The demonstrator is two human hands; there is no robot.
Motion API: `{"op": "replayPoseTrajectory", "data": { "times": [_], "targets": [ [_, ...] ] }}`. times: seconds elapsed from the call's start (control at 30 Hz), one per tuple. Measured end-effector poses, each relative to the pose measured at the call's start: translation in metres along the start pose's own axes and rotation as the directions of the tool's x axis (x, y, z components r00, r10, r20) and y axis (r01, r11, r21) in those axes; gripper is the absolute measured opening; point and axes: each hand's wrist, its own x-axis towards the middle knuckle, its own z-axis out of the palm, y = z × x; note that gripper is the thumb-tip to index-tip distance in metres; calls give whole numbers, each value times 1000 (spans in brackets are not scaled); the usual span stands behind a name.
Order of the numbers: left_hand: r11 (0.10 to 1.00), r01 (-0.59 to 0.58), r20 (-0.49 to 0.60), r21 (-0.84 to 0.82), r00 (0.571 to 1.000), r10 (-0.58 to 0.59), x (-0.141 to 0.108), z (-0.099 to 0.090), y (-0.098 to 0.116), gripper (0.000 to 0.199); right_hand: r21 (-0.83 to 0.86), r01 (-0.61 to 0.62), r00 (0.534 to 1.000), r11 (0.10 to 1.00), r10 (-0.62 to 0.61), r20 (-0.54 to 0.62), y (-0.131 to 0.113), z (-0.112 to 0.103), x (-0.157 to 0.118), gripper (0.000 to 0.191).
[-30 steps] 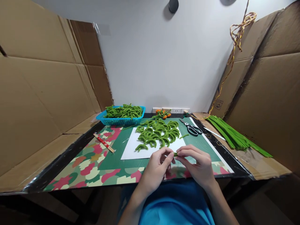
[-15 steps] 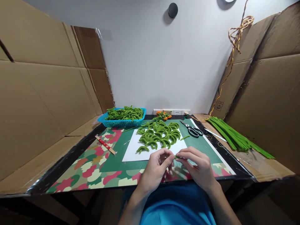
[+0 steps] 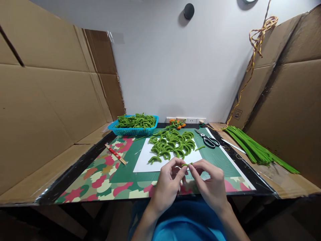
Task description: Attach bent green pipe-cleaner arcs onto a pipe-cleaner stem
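Note:
Near the front edge of the table, my left hand (image 3: 168, 179) pinches a short green fuzzy piece (image 3: 187, 164) between thumb and fingers. My right hand (image 3: 208, 177) grips the other end of that piece, its fingertips almost touching those of the left. Just beyond the hands, many curved green pieces (image 3: 164, 146) lie in clusters on a white sheet (image 3: 141, 162). One straight short green piece (image 3: 200, 148) rests apart at the sheet's right side. Black-handled scissors (image 3: 210, 141) lie farther right on the green mat (image 3: 225, 164).
A blue basket (image 3: 132, 131) full of green pieces stands at the back left. Chopsticks in a red wrapper (image 3: 115, 154) lie on the left. Orange-and-green items (image 3: 178, 124) are at the back, long green stems (image 3: 255, 147) on the right. Cardboard walls (image 3: 57, 90) flank the table.
The view has shifted slightly, so the scene sits a little farther right. The green piece now shows more between my fingertips, and my right fingers have curled in closer to it.

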Motion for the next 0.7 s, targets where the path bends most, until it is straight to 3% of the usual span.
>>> {"op": "replayPoseTrajectory", "data": {
  "times": [0.2, 0.7],
  "targets": [
    [990, -44, -78, 137, 995, 55, -5, 6, -1, 29, 16, -99, 995, 995, 99, 15, -3, 4, -5, 21],
    [993, -19, 12, 121, 1000, 17, -3, 3, -4, 25, 62, -96, 995, 993, 94, 25, 3, 8, -8, 19]
  ]
}}
